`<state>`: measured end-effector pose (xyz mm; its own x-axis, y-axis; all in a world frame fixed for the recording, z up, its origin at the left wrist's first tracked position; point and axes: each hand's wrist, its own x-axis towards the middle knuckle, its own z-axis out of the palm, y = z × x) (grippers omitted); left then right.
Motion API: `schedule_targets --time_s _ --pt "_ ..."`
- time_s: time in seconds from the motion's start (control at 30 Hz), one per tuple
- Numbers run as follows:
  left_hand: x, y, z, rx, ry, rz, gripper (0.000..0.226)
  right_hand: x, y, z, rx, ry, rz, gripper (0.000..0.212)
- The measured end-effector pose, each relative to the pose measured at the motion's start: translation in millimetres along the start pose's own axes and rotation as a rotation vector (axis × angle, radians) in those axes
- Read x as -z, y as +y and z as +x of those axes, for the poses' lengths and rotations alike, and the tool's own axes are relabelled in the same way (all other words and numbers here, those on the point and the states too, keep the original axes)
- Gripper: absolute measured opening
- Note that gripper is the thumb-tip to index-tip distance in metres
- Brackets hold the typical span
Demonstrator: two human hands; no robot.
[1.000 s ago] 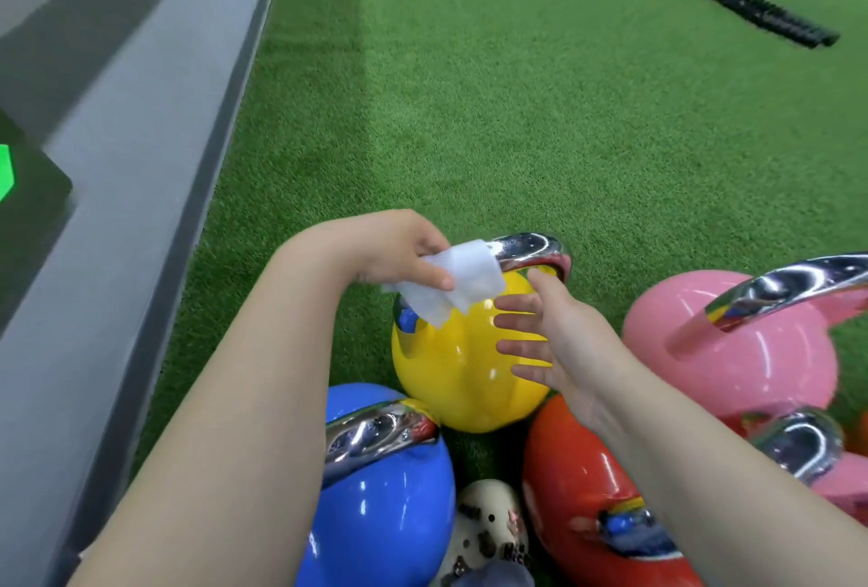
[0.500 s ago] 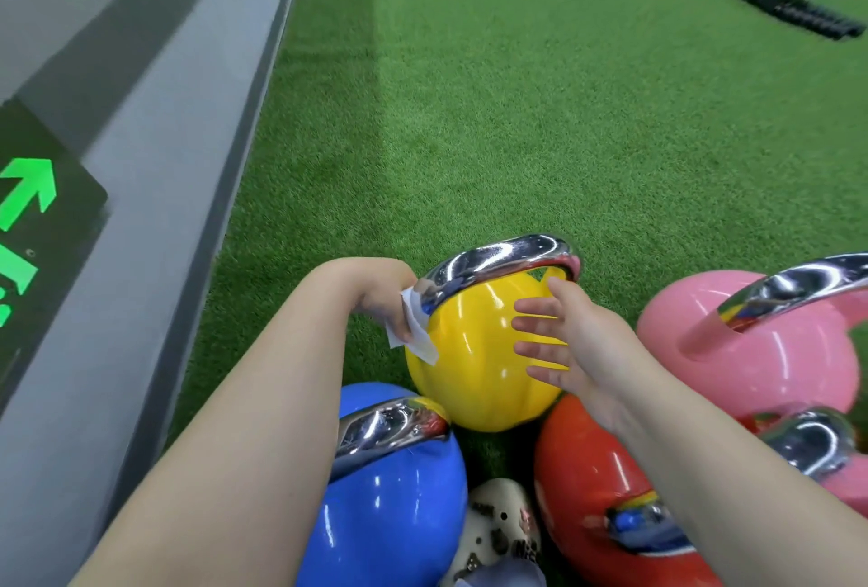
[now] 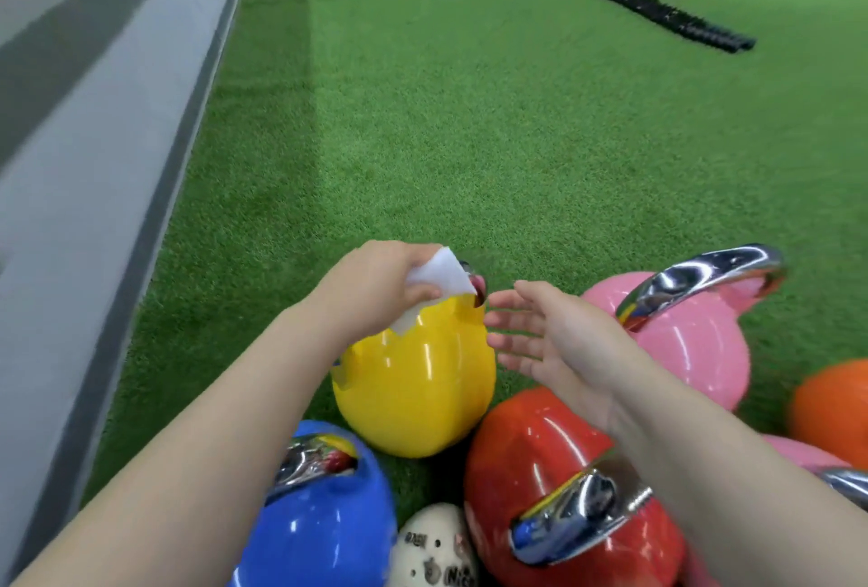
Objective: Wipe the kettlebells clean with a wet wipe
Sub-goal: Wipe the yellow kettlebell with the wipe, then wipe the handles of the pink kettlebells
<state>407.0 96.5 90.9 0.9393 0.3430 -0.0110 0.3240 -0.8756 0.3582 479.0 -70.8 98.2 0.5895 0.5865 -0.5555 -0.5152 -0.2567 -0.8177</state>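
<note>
Head view: my left hand (image 3: 375, 290) pinches a white wet wipe (image 3: 441, 278) against the top of the yellow kettlebell (image 3: 418, 384), which stands on the green turf (image 3: 469, 116). My right hand (image 3: 554, 337) hovers just beside it, fingers (image 3: 505, 318) spread and holding nothing. Blue (image 3: 329, 520), red (image 3: 540, 459) and pink (image 3: 685, 351) kettlebells crowd close around.

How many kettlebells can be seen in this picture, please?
6, perhaps more out of frame: yellow kettlebell under the wipe, blue kettlebell lower left, red kettlebell, pink kettlebell, orange kettlebell at the right edge, second pink kettlebell partly hidden.
</note>
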Motion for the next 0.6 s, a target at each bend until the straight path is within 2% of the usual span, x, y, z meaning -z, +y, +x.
schedule_targets --time_s 0.1,0.17,0.27,0.37,0.43,0.5,0.6 --pt "-5 38 14 -0.094 -0.048 0.021 0.04 20 -8 -4 0.043 0.022 0.032 0.022" --pt "-6 68 25 -0.173 -0.066 -0.133 0.032 40 -12 -6 0.102 0.027 0.034 0.017" --pt "-4 115 42 -0.177 -0.148 -0.391 0.028 71 -21 -9 0.202 0.055 -0.05 0.012" --pt "0 156 64 -0.169 -0.228 -0.364 0.032 107 -32 -9 0.27 0.122 -0.176 0.034" --pt "2 175 78 -0.173 -0.29 -0.311 0.039 129 -41 -11 0.312 0.103 -0.244 0.041" --pt "-1 191 91 -0.201 -0.346 -0.285 0.046 149 -48 -12 0.362 0.102 -0.351 0.037" --pt "-15 206 101 -0.244 -0.38 -0.31 0.046 171 -53 -8 0.522 0.194 -0.503 0.015"
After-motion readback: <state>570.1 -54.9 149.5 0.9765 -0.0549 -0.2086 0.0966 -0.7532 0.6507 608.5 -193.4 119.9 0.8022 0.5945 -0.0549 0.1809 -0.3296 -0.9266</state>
